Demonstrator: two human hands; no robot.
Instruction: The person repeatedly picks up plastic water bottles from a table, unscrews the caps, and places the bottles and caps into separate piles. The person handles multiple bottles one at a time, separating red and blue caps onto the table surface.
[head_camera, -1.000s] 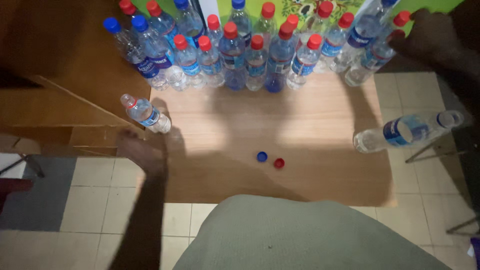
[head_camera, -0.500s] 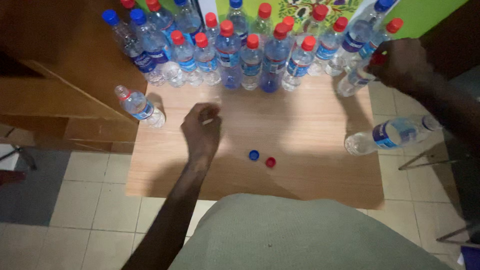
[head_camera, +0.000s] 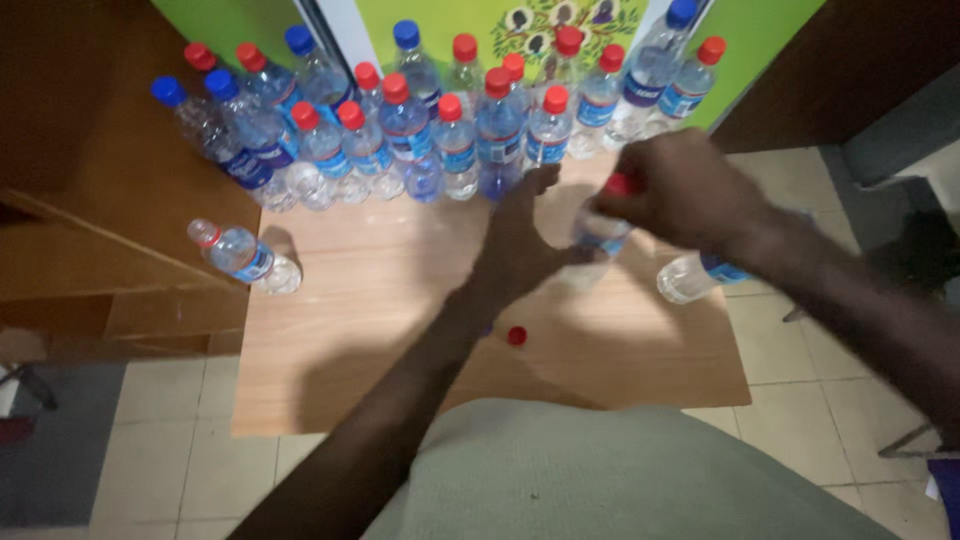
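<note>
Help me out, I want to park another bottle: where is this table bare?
Bare wood lies on the near left of the table, between the capless bottle at the left edge and the left hand. Another patch sits near right, past the red cap. The back is crowded with capped bottles; the right hand holds a bottle mid-table.

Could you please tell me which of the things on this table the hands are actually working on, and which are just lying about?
In hand:
- red-capped bottle, gripped at the cap by the right hand
- left hand, by the bottle's body

Lying about:
- loose red cap
- uncapped bottle at the table's left edge
- bottle on its side at the right
- row of capped bottles at the back
</note>
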